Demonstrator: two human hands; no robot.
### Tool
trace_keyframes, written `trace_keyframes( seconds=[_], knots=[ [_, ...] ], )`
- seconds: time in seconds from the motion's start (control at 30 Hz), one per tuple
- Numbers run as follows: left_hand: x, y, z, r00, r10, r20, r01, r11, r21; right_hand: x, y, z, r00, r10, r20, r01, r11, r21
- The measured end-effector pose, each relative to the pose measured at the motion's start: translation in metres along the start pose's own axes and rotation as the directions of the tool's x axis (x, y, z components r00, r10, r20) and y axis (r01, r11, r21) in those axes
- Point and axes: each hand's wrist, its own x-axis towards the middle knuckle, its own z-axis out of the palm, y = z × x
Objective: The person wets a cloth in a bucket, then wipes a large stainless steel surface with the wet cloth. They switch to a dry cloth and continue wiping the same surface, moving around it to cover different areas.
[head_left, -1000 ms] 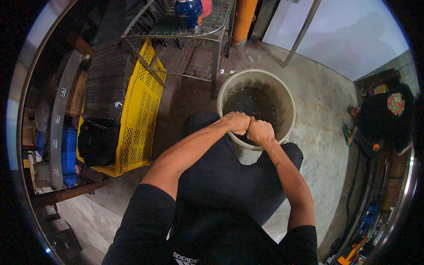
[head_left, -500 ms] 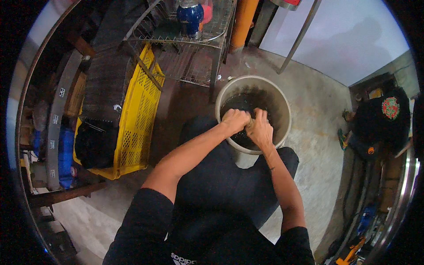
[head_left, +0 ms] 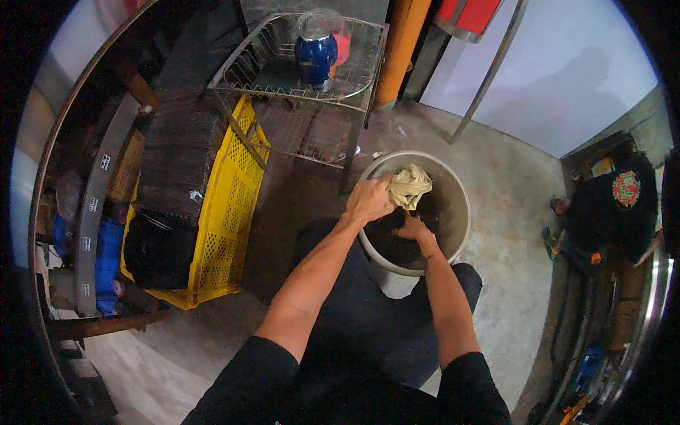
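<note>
Cloth (head_left: 411, 185), pale beige and soft-looking, bunches into a rounded, rumpled wad with deep folds, just beyond the fingers of the left hand (head_left: 372, 202) and above the open mouth of a bucket (head_left: 465, 212). Those left fingers are curled firmly around its near side, the folds bulging past them. Just below the wad, the right hand (head_left: 416, 228) reaches inside the rim, fingers bent close to the cloth's lower end; whether they pinch it I cannot tell in that dark interior. Smooth, round and off-white outside, the bucket has a stained inner wall around the right fingers. Well left of both hands stands a yellow crate (head_left: 223, 212) with perforated sides; farther ahead of the fingers, a wire rack (head_left: 283, 94) holds a glossy blue container (head_left: 315, 60).
</note>
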Motion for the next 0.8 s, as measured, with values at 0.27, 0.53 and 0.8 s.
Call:
trace_keyframes(
  seconds=[0.27,0.53,0.8],
  knots=[
    [-0.003,-0.007,-0.007,0.997,-0.067,0.032,0.068,0.997,-0.031,0.015,-0.034,0.001,0.896,-0.04,0.443,0.083,0.994,-0.077],
    [0.003,-0.006,-0.004,0.997,-0.044,0.069,0.047,0.998,-0.046,0.047,-0.018,0.032,0.99,-0.103,0.095,0.135,0.879,-0.457],
    [0.01,0.002,0.01,0.996,-0.009,0.084,0.012,0.999,-0.041,0.076,0.061,0.046,0.973,0.022,0.231,0.041,0.964,-0.264]
  ],
)
